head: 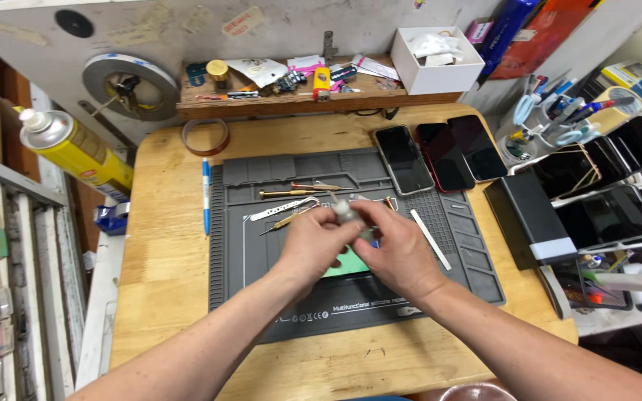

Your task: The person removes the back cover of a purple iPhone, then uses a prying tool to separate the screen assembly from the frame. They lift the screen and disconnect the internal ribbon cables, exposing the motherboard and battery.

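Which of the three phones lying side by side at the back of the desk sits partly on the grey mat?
The leftmost phone, silver-edged; its lower end overlaps the grey mat. The two dark phones beside it lie on bare wood.

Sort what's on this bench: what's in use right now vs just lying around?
In use:
- left hand and right hand, fingers together on a small pale bottle
- green piece under the hands
- grey work mat

Lying about:
- metal hand tools on the mat
- white strip
- blue pen
- three phones
- yellow spray can
- tape ring
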